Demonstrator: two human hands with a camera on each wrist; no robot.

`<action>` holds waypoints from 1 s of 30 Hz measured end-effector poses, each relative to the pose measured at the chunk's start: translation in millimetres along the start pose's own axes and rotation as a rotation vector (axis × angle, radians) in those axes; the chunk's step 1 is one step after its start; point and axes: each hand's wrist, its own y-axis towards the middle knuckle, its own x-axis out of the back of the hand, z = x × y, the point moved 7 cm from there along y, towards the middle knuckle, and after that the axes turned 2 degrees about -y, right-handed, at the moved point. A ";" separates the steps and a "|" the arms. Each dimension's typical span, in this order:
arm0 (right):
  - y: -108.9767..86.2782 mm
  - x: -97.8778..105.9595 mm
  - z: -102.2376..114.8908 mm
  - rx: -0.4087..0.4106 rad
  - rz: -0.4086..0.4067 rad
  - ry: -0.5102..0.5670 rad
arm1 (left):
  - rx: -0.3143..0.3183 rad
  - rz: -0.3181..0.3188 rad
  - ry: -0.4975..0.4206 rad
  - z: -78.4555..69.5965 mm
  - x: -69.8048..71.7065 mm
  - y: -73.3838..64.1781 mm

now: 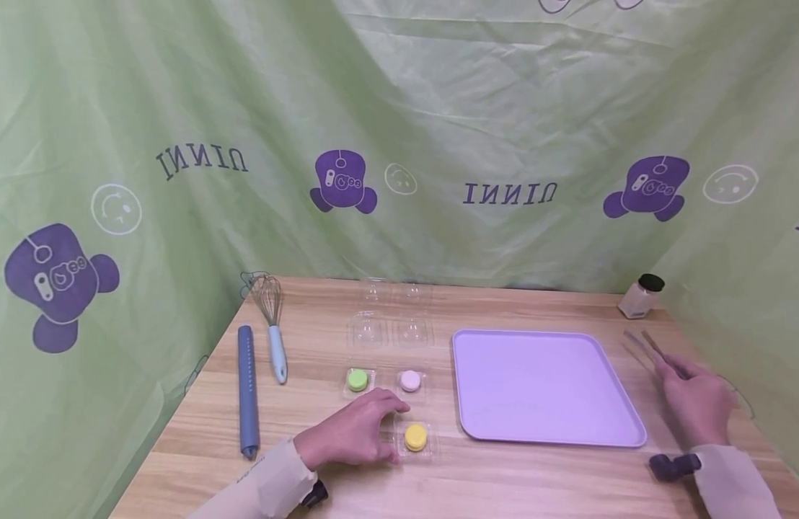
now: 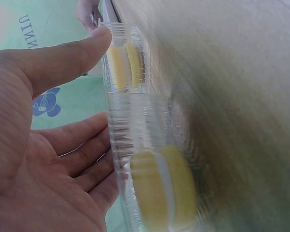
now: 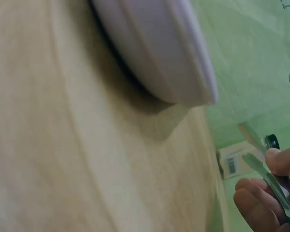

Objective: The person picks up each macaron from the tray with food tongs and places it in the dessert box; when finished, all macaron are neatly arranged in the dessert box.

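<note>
My left hand is over the front of a clear plastic macaron box, thumb and fingers spread apart. In the left wrist view the thumb tip is right at the box edge, and the fingers reach out beside it. A yellow macaron sits just right of the hand, with a green macaron and a pink macaron behind. Another yellowish macaron lies in the box, hidden under the hand from the head view. My right hand holds metal tongs, their tips apart, right of the purple tray.
The purple tray lies between the hands. A clear domed lid rests behind the box. A whisk and a blue rolling pin lie at the left. A black-lidded jar stands at the back right, near the green curtain.
</note>
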 end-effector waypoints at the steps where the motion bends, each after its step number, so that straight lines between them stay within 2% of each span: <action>1: 0.6 -0.5 -0.1 0.005 0.005 -0.012 | -0.001 -0.002 0.002 -0.2 0.3 0.0; 8: 4.4 -5.3 -3.2 0.032 0.023 -0.061 | 0.000 -0.003 0.008 -1.1 1.1 -1.0; 14: 3.7 -8.8 -4.6 0.058 0.009 -0.054 | 0.010 0.001 0.008 -0.7 0.3 -1.0; 22: -0.2 -15.5 3.1 0.143 0.049 -0.075 | 0.002 -0.001 0.013 -1.8 0.0 -0.1; 30: -1.1 -20.5 -0.3 0.126 0.023 -0.051 | 0.008 -0.001 0.007 -1.5 -0.3 -0.7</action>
